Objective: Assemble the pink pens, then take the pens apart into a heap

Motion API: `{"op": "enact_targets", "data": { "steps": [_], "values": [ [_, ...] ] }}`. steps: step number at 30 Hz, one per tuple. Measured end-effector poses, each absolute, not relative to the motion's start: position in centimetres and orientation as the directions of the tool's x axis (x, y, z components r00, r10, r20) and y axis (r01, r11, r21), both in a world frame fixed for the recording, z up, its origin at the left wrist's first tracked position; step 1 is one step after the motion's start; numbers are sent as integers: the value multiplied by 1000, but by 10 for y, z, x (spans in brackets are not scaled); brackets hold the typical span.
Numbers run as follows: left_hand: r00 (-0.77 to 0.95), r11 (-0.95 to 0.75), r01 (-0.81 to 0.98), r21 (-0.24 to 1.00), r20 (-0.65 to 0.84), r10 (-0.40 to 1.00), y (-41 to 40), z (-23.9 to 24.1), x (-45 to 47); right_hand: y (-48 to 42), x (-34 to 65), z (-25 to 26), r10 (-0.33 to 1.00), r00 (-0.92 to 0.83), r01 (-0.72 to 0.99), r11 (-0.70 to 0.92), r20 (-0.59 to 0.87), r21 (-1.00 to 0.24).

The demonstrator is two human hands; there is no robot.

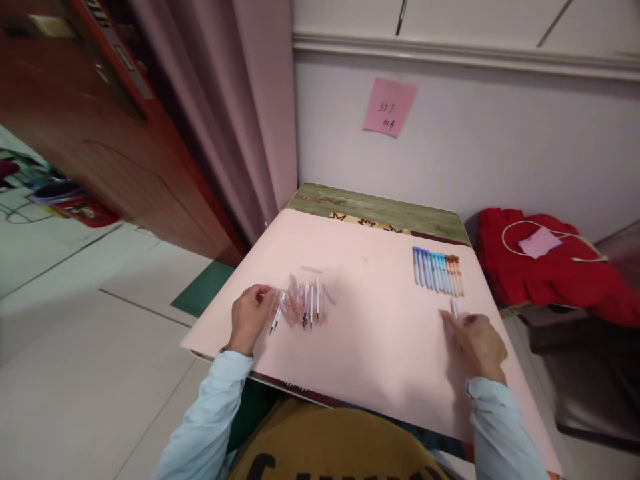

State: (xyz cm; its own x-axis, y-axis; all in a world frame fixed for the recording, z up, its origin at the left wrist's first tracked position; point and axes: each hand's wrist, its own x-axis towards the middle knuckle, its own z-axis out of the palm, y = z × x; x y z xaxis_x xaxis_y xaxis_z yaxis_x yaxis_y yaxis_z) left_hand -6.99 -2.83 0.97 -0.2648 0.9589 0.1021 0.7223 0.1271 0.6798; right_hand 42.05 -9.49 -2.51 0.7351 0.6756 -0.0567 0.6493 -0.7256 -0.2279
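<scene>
At the left of the pink sheet, my left hand (251, 317) has its thumb and fingers drawn together at the edge of a loose pile. White pen refills (311, 303) with dark tips and clear plastic sleeves (293, 310) make up that pile. Whatever lies between those fingertips is too small to make out. On the right, my right hand (477, 340) grips a pale pen (454, 308), most of it hidden by the fingers. Just beyond it lies a neat row of pens (438, 272), running from dark blue through light blue to brown.
The pink sheet (380, 333) covers a table with a wooden-look back edge (380, 208). Against the right side is a red cloth (555, 273) with a white cord and pink note. A wooden door (150, 167) and curtain (225, 87) stand left; a wall is behind.
</scene>
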Motion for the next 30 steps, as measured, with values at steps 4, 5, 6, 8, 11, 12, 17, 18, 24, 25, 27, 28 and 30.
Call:
{"op": "enact_targets", "data": {
  "steps": [4, 5, 6, 8, 11, 12, 17, 18, 24, 25, 27, 28, 30],
  "values": [
    [-224, 38, 723, 690, 181, 958, -24, 18, -60, -114, 434, -34, 705, 700, 685, -708, -117, -169],
    [-212, 22, 727, 686, 194, 958, -23, 19, -59, -115, 435, -34, 711, 692, 690, -702, -125, -176],
    [-201, 12, 735, 678, 201, 959, -22, 19, -59, -114, 435, -33, 716, 687, 691, -697, -126, -191],
    [-176, 4, 771, 637, 207, 962, -16, 19, -59, -111, 430, -31, 727, 679, 685, -677, -99, -269],
    [-40, -105, 848, 519, 260, 965, 9, 14, -49, -100, 393, -25, 755, 653, 590, -556, -59, -585],
    [62, -201, 855, 479, 291, 955, 22, 12, -42, -95, 373, -23, 788, 608, 493, -467, -93, -734],
    [488, -499, 818, 285, 116, 865, 83, 0, 9, -73, 271, -10, 953, 239, 2, -194, -188, -981],
    [496, -500, 820, 277, 90, 864, 90, -1, 16, -71, 260, -7, 966, 178, -21, -185, -186, -983],
    [299, -339, 886, 317, 167, 939, 94, 8, -10, -83, 270, -1, 963, 143, -65, -222, -229, -973],
    [130, -208, 893, 399, 213, 968, 90, 9, -23, -86, 276, -2, 953, 178, -74, -234, -244, -969],
    [-155, 67, 818, 571, 107, 982, 81, 7, -48, -88, 282, -4, 934, 233, -98, -253, -269, -963],
    [-230, 178, 765, 619, 5, 973, 76, 4, -58, -88, 282, -5, 929, 248, -108, -257, -277, -960],
    [-286, 289, 719, 632, -110, 952, 69, -4, -71, -86, 277, -5, 927, 245, -117, -263, -285, -958]
  ]
}}
